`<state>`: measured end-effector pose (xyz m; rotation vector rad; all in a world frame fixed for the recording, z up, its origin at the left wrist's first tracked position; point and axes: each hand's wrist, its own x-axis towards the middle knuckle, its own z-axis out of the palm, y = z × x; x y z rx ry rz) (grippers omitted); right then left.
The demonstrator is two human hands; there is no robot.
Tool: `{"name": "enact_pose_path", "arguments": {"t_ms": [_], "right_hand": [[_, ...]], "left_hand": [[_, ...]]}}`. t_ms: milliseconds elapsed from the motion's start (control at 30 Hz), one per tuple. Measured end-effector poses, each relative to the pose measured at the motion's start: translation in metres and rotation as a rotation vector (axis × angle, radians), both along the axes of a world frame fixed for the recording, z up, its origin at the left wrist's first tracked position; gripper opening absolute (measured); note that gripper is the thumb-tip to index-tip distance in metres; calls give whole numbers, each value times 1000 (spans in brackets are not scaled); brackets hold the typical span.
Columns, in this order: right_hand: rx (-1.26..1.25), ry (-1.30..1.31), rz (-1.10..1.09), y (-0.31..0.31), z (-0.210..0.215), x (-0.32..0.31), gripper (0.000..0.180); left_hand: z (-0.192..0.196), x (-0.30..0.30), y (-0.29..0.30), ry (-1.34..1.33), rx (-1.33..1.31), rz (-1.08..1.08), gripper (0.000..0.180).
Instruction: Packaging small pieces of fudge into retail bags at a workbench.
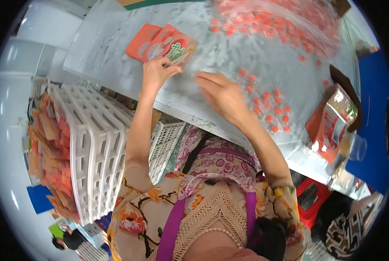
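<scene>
The left hand (156, 71) has its fingertips curled down onto the near edge of an orange printed pouch (173, 47), pinning it flat against the marble tabletop (107, 43) rather than lifting it; whether the thumb is tucked beneath the edge cannot be told; the right hand (220, 96) lies just beside it, palm down and fingers stretched loose toward the pouch, gripping nothing, though motion blur softens its outline.

The pouch tops a small fanned stack of like orange pouches (143, 41) at the far left of the table; it is flat, glossy, with a pale panel and green lettering on its face.

Small orange round pieces (270, 108) lie scattered to the right of the right hand, thickening into a heap under clear plastic film (290, 21) at the far edge; an upright filled pouch (333, 126) stands at the table's right corner; a white slatted crate (99, 148) packed with more pouches sits below the table on the left.

As a judgement: the glossy stack could slide apart under a one-sided press; a sweeping wrist could also roll loose pieces off the near edge.
</scene>
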<state>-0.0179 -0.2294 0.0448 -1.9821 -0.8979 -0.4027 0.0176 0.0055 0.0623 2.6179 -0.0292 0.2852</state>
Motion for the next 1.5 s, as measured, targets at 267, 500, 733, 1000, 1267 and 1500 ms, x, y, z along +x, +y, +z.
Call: {"name": "enact_pose_path", "arguments": {"t_ms": [267,500,733,1000,1267,1500], "right_hand": [[-241,-359,-143,70,-20,22,23],[-245,-382,-140,78,-16,3,13],[-282,-302,-69,71,-1,-25,20],[-195,-67,-584,-8,-27,-17,78],[-356,114,-636,-3,-69,-2,50],[-229,32,-590,-13,-77,2,25]], "left_hand": [[-11,-38,16,-17,-161,-9,16],[-13,-57,19,206,-506,24,8],[37,-55,16,-296,-75,212,28],[45,-56,21,-251,-57,293,37],[41,-39,-28,-210,-48,102,33],[23,-23,-68,-45,-86,-58,31]]}}
